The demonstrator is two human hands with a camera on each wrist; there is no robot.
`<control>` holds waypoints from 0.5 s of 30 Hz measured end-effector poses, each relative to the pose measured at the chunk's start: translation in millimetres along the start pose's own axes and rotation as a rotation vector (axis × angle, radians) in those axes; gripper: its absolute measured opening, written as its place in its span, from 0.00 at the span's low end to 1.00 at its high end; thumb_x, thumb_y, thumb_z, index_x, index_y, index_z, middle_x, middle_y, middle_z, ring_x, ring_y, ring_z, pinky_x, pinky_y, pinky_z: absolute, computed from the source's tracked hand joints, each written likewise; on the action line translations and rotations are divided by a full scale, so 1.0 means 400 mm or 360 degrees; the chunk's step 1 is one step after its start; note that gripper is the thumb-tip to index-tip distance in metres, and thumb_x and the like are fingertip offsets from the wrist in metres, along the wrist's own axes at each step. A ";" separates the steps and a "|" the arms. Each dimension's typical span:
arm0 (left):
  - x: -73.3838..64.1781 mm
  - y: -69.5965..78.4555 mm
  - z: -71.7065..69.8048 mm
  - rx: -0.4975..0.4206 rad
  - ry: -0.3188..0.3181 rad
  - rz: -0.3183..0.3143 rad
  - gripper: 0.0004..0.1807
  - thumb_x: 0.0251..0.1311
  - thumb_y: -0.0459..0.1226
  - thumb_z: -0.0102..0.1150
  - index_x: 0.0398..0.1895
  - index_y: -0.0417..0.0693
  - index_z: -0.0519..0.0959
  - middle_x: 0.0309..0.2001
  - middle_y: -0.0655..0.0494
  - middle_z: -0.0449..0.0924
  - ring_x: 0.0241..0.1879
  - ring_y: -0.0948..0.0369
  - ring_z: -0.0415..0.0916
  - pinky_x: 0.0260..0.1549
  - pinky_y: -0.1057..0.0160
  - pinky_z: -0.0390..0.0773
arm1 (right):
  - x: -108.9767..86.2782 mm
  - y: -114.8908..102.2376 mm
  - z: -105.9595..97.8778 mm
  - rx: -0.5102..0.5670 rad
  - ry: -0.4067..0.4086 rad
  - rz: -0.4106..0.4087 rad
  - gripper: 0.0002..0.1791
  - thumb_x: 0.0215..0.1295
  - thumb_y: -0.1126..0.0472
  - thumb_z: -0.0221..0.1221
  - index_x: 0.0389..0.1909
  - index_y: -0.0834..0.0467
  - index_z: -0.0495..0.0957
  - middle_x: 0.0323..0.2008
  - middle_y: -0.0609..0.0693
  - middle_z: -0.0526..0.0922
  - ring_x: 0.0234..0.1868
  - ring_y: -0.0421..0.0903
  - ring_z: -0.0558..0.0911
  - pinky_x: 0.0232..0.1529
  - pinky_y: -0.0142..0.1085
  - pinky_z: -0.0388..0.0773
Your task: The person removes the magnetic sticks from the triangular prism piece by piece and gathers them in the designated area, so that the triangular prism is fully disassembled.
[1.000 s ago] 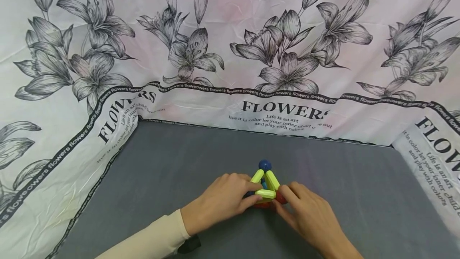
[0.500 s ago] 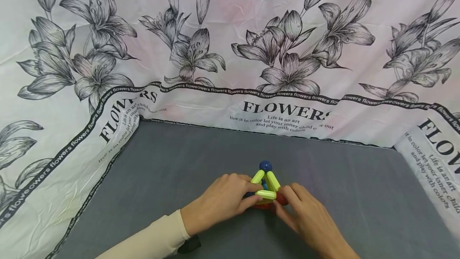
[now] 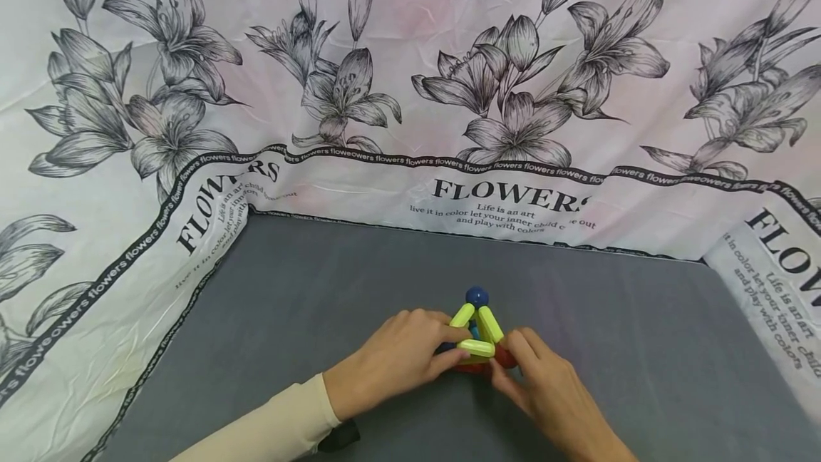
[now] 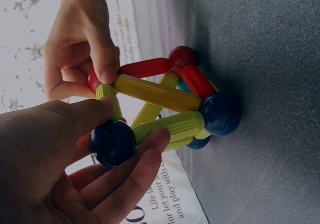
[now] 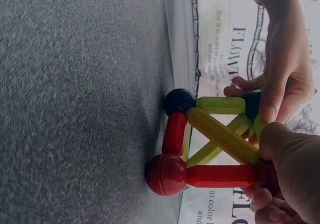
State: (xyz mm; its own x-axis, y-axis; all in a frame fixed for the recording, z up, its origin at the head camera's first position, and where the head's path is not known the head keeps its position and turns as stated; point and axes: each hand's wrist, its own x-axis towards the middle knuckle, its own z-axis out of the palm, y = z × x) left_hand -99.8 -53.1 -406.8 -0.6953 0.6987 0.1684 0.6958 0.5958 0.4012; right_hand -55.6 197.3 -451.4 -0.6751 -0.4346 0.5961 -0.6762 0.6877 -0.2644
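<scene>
A magnetic ball-and-rod frame stands on the grey surface, held between both hands. My left hand (image 3: 400,355) curls its fingers about an upper dark blue ball (image 4: 114,143), thumb against the short yellow-green rod (image 3: 476,348). At that rod's other end my right hand (image 3: 551,383) pinches the upper red ball (image 3: 505,356), partly covered by fingers. A yellow rod (image 4: 157,92) slants down to a lower blue ball (image 4: 220,114). One red rod (image 5: 220,176) runs to the lower red ball (image 5: 166,174). At the far side sits another blue ball (image 3: 477,296), joined by two yellow-green rods.
Grey cloth (image 3: 333,269) covers the work surface. A white flower-printed sheet (image 3: 410,184) rises at the back and both sides. Something small and black (image 3: 340,436) lies beneath the left forearm, mostly hidden by the sleeve (image 3: 276,423).
The frame and my right hand have shifted very slightly to the right. Both hands keep the same hold throughout, and the head view has wobbled a little.
</scene>
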 end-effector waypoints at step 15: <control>-0.003 0.001 0.000 0.0011 0.0009 0.0007 0.11 0.75 0.49 0.64 0.55 0.64 0.88 0.37 0.66 0.81 0.25 0.72 0.69 0.22 0.75 0.68 | 0.005 -0.014 -0.007 0.0046 0.0030 0.0107 0.12 0.62 0.62 0.67 0.41 0.56 0.74 0.37 0.42 0.74 0.30 0.35 0.77 0.29 0.21 0.72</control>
State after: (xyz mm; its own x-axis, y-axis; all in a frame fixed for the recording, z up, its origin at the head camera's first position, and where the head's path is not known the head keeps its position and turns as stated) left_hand -98.5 -53.7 -406.9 -0.6932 0.6990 0.1756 0.7001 0.5953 0.3942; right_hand -52.4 194.2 -446.7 -0.7138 -0.3767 0.5904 -0.6379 0.6976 -0.3261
